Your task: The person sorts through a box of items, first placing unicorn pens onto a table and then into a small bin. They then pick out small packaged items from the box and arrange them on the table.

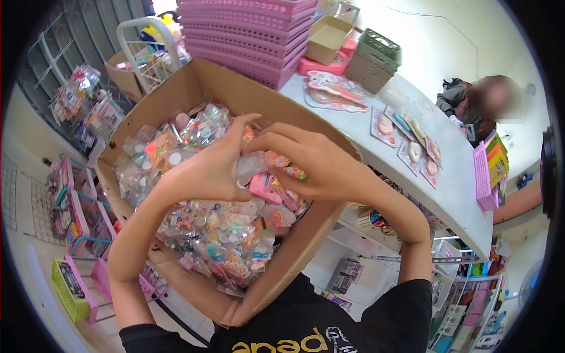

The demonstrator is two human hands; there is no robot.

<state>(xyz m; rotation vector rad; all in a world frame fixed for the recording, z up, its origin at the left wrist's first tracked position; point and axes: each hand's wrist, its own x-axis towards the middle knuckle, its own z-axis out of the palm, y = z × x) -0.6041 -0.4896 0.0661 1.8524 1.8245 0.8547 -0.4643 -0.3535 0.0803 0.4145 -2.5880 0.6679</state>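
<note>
A large cardboard box (321,235) full of small clear plastic packets (218,235) with colourful contents stands before me. Over the packets, my left hand (206,167) has its thumb and fingers spread wide apart in a C shape. A clear packet (251,166) lies between it and my right hand (312,156). The right fingers are curled round a small multicoloured packet (296,172), whose contents I cannot make out. Just below the hands sits a bright pink packet (265,187) among the others.
Stacked purple baskets (241,41) stand behind the box. A white table (459,200) to the right bears blister-packed items (412,132) and a grey-green basket (372,65). Another person (471,103) is beyond the table. Shelves with baskets (70,288) are at left.
</note>
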